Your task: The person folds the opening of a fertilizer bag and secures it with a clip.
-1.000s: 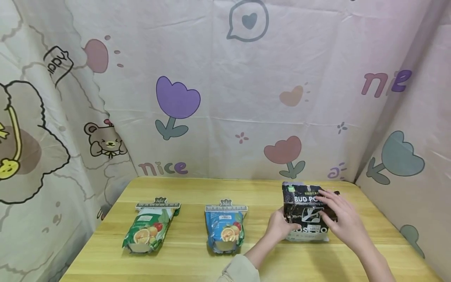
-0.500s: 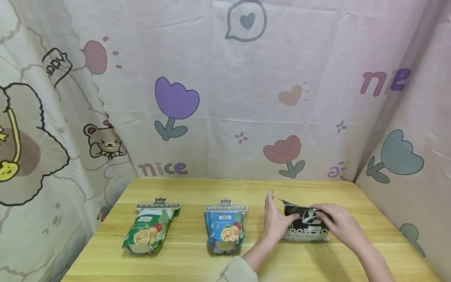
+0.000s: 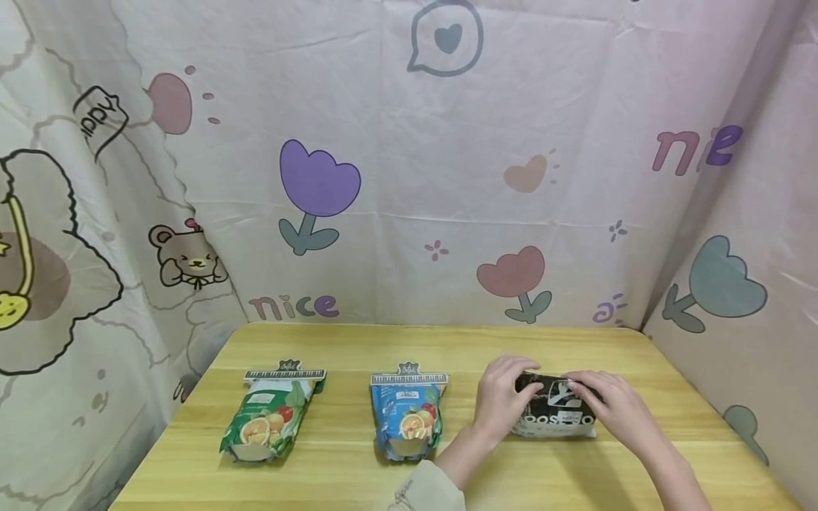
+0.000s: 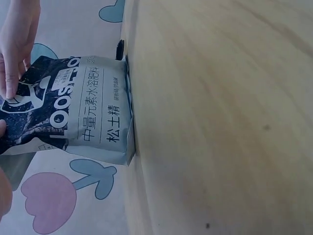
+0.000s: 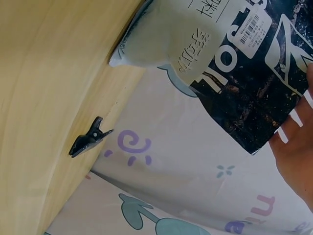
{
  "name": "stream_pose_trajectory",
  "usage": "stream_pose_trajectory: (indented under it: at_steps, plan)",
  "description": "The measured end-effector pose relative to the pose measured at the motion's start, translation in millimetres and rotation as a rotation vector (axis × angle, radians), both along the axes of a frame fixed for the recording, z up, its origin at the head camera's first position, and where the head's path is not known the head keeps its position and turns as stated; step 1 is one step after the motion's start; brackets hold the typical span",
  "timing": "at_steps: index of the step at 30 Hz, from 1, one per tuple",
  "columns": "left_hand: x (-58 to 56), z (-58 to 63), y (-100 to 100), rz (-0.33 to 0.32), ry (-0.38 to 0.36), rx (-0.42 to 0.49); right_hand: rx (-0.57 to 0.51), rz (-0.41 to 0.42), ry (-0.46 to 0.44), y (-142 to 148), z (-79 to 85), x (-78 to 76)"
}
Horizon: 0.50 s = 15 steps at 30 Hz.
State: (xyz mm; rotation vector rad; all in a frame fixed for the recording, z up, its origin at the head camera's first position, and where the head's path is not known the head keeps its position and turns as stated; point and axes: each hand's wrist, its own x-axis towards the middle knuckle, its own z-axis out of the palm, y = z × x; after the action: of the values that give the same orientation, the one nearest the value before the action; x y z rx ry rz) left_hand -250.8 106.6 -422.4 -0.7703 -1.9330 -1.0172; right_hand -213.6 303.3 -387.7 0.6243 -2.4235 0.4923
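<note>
A black and pale-grey fertilizer bag (image 3: pixel 556 415) stands at the right of the table in the head view, its top folded back out of sight. My left hand (image 3: pixel 500 401) grips its upper left corner, thumb in front and fingers over the fold. At the upper right edge my right hand (image 3: pixel 616 408) pinches the bag the same way. The left wrist view shows the bag's printed front (image 4: pixel 98 107) and its base on the wood. Behind the bag, a black clip (image 5: pixel 88 138) lies on the table in the right wrist view.
To the left, a blue pouch (image 3: pixel 409 419) and a green pouch (image 3: pixel 268 419) lie on the wooden table (image 3: pixel 345 482), each with a piano-keyboard clip across its top. A patterned curtain (image 3: pixel 396 170) hangs along the back and both sides.
The bag's upper part, with its lettering, has folded backward, making the bag shorter. My left hand let its fingers rise, then brought them down over the fold; the right hand kept its hold.
</note>
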Motion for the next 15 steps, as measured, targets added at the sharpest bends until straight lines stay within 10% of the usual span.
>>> stream_pose_trajectory:
  at_steps: [4, 15]
  plan:
    - [0.2, 0.1, -0.4, 0.028, 0.009, -0.017, 0.003, -0.004, 0.051, -0.9, -1.9, -1.7]
    - [2.7, 15.7, -2.4, 0.044, -0.268, -0.049, -0.099, -0.034, 0.131, 2.2, -16.5, -13.9]
